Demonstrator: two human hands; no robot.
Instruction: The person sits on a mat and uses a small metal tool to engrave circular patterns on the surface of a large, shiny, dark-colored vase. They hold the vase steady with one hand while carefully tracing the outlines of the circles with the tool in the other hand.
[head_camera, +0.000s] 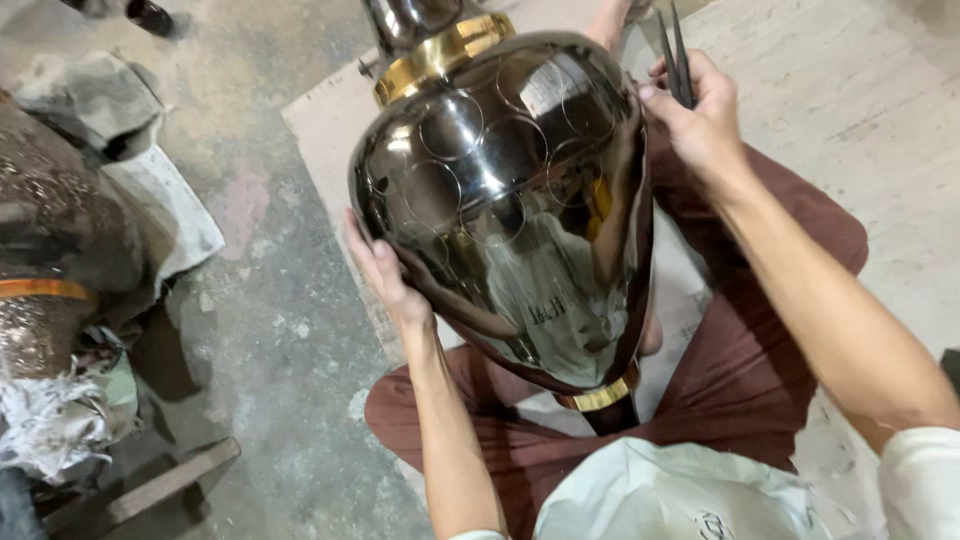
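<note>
Head view: dark polished metal vase (510, 200) lies tilted across the seated person's lap. Left hand (385, 275) cups its flank, open-palmed, steadying it; right hand (700, 115) braces the rim, clenching thin dark rods (675, 50).

Dark mirrored vase (500, 200) — circles, gold bands (440, 55).

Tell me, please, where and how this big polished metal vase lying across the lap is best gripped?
Probably by cradling the wide belly of the vase from both flanks, as the left hand does low on its side. The right hand already holds thin dark tools. The surface is mirror-smooth and rounded, so flat palms suit better than fingertips.
</note>
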